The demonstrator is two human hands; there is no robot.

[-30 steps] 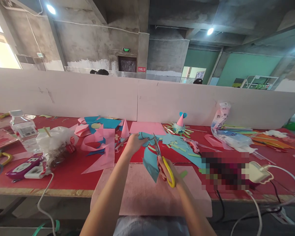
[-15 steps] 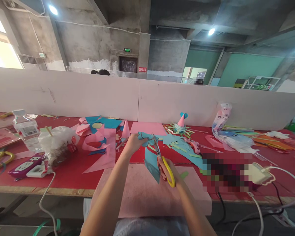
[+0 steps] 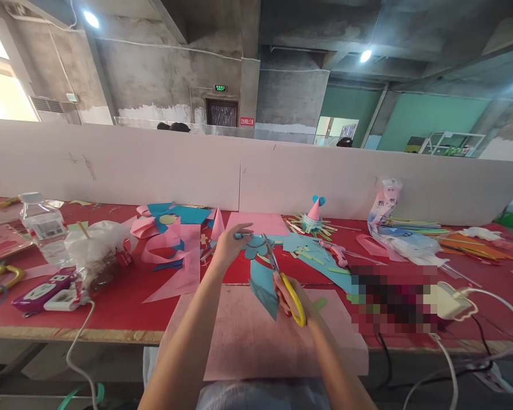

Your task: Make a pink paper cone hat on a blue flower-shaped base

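Observation:
My right hand [image 3: 287,293] is closed around the yellow handles of a pair of scissors [image 3: 297,304]. The blades point up and away, slightly parted, at a scallop-edged piece of blue paper [image 3: 259,246]. At the left end of that paper is my left hand [image 3: 231,246], its fingers fairly straight, with the paper's edge between thumb and fingers. A long pointed strip of blue paper [image 3: 263,287] hangs down beside my right hand. Under both hands lies a pale pink sheet [image 3: 239,336] at the table's front edge.
Pink cones [image 3: 218,225] and a pink cone with a fringed base [image 3: 314,213] stand behind. Left are a water bottle [image 3: 45,225], a purple box [image 3: 45,290] and another pair of scissors [image 3: 2,279]. A pink glue gun [image 3: 338,256] and a white cable [image 3: 504,302] lie right.
The fingers of my left hand have straightened and shifted slightly left and up, showing more of the scalloped blue paper. My right hand and the scissors stay almost in place.

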